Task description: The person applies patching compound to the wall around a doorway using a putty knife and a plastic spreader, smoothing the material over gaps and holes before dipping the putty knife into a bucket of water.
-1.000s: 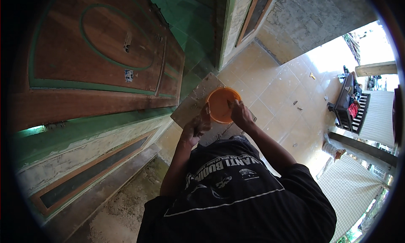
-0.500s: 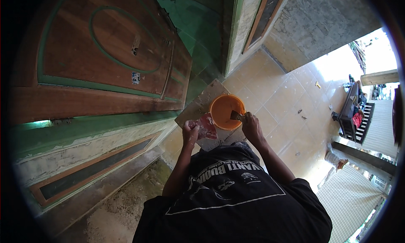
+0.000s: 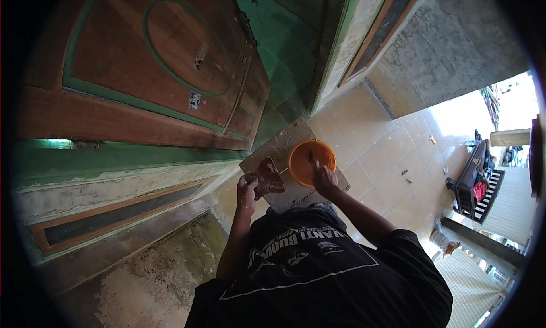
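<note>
An orange bucket (image 3: 329,152) stands on a grey, smeared board (image 3: 284,135) in front of me. My right hand (image 3: 325,180), over the bucket's near rim, is closed round the handle of a putty knife (image 3: 311,156). Its dark blade reaches into the bucket, and how much is inside the bucket I cannot make out. To the left of the bucket, my left hand (image 3: 247,192) grips a flat, dark red plate (image 3: 269,178) by its left edge. The plate is held apart from the bucket, with pale smears on it.
A brown wooden door (image 3: 170,72) with green trim takes up the upper left. Beige floor tiles (image 3: 392,157) spread out to the right, with small scraps on them. A dark slatted bench (image 3: 475,183) bears a red cloth. At upper right stands a grey wall (image 3: 443,49).
My right hand has moved from the bucket's right side to its near rim, and the knife's blade has turned to point away from me. The red plate has shifted left, away from the bucket.
</note>
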Demonstrator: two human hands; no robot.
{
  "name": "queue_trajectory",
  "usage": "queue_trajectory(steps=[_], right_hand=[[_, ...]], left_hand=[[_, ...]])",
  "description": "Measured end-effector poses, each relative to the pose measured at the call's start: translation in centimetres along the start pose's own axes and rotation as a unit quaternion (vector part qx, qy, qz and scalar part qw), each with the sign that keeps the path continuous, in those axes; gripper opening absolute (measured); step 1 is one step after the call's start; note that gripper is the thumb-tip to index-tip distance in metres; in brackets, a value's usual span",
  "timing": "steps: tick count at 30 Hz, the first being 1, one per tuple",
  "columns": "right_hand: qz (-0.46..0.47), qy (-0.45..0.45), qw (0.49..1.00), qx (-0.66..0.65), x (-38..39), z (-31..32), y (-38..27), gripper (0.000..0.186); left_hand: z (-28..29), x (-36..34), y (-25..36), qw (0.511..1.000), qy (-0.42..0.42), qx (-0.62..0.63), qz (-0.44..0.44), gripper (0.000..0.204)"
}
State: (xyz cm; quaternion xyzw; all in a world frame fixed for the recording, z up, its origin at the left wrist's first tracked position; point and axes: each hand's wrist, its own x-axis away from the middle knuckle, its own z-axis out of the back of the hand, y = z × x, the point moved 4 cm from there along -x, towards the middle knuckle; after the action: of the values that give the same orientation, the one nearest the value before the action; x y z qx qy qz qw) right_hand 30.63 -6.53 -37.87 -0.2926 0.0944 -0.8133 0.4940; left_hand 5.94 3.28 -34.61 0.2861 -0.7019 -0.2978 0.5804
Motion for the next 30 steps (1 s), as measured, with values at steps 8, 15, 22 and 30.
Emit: queue_trajectory(steps=[8,15,22,30], right_hand=[[-0.066,-0.049,0.996,-0.024,-0.6,4.6,-1.4,0.03],[-0.043,-0.042,0.997,-0.04,0.0,3.0,-0.8,0.027],[0.027,-0.061,0.996,-0.062,1.5,3.1,-0.5,0.035],[0.012,-0.001,0.999,0.04,-1.1,2.3,-0.3,0.039]], left_hand=[[1.3,0.9,-1.6,0.999,0.016,0.006,0.042,0.027],[1.3,-0.5,0.4,1.0,0.001,-0.017,0.018,0.024],[1.6,-0.4,1.9,1.0,0.007,-0.002,0.025,0.035],[3.3,-0.5,1.4,0.997,0.041,0.069,0.015,0.022]])
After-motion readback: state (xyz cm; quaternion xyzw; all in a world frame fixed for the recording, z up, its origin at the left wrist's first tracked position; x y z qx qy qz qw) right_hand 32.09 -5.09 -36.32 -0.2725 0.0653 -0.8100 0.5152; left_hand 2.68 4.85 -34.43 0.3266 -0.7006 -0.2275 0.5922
